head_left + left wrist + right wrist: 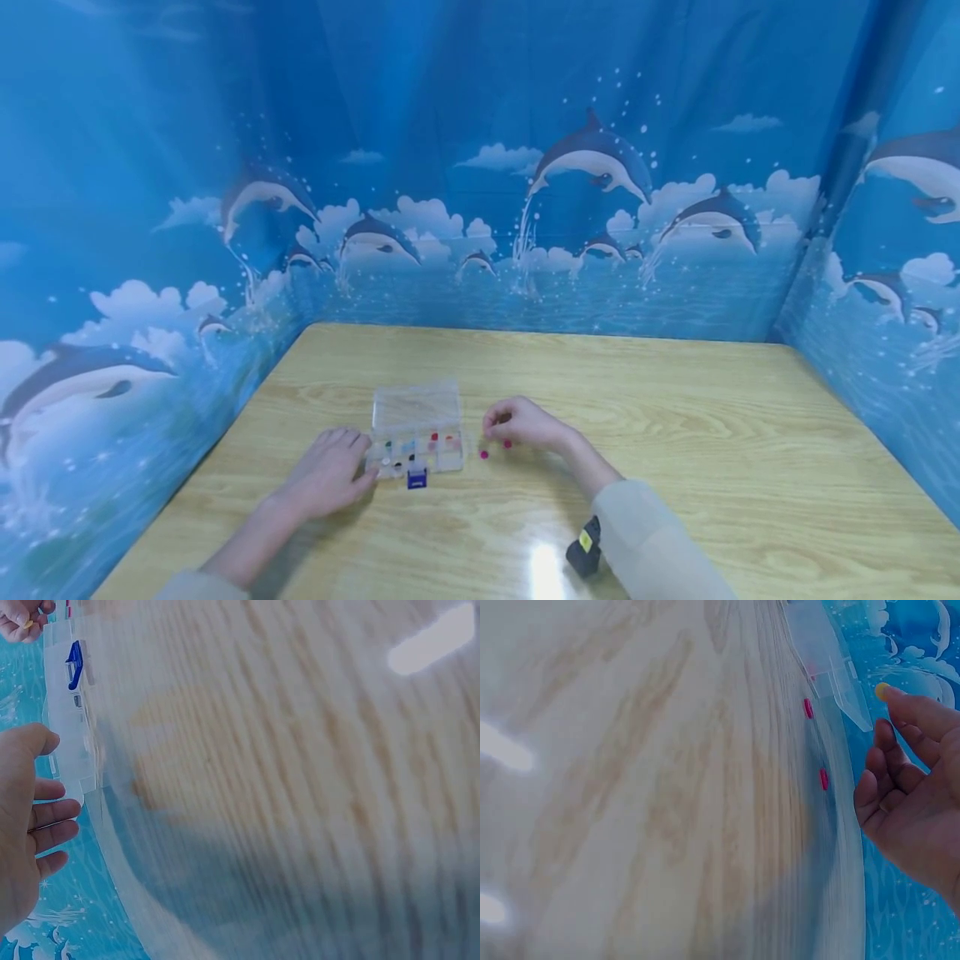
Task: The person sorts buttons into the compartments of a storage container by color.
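Note:
A clear plastic compartment box [450,461] lies with its lid [416,408] laid back on the far side. Small pieces in several colours sit in its compartments, and a blue latch [417,479] stands out at the front. My left hand [333,471] rests at the box's left end, fingers loosely extended. To the right of the box, my right hand [525,423] pinches a small round yellow disc [883,691] between thumb and index finger. Two small red discs [808,709] lie on the table below that hand, near the box's right end.
The wood-grain table [712,433] has a bright glare spot near its front. A blue curtain printed with dolphins [480,167] stands around the back and sides. A black device with a yellow label [585,546] is at the right sleeve.

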Motion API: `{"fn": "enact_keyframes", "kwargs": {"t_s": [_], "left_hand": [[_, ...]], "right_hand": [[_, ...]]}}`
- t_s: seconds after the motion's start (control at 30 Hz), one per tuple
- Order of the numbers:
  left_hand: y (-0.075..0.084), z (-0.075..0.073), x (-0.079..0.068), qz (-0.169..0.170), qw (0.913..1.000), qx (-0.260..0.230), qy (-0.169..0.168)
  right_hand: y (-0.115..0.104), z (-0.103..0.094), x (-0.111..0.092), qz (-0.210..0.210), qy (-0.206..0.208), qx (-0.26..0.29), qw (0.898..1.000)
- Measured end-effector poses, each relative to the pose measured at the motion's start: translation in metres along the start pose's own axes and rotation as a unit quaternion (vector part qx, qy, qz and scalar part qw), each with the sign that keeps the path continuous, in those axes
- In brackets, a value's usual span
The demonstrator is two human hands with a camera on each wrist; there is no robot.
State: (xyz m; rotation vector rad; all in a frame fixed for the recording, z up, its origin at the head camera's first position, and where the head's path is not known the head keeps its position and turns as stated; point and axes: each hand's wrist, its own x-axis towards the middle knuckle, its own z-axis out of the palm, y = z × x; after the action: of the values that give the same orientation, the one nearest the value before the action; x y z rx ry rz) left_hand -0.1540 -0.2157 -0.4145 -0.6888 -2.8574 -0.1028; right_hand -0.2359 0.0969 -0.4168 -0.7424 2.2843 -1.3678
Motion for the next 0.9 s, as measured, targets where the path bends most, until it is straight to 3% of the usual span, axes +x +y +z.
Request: {"fn": "enact_keyframes", "kwargs": {"t_s": [0.6, 0.9], "left_hand": [[0.001, 0.001, 0.0, -0.003, 0.9998, 0.017, 0.003], [0.001, 0.0, 0.0, -0.005, 0.9998, 0.017, 0.0]], "right_hand": [[-0.024, 0.018, 0.013, -0.03, 0.055, 0.025, 0.998], [-0.023, 0.03, 0.023, -0.035, 0.061, 0.04, 0.997]]}}
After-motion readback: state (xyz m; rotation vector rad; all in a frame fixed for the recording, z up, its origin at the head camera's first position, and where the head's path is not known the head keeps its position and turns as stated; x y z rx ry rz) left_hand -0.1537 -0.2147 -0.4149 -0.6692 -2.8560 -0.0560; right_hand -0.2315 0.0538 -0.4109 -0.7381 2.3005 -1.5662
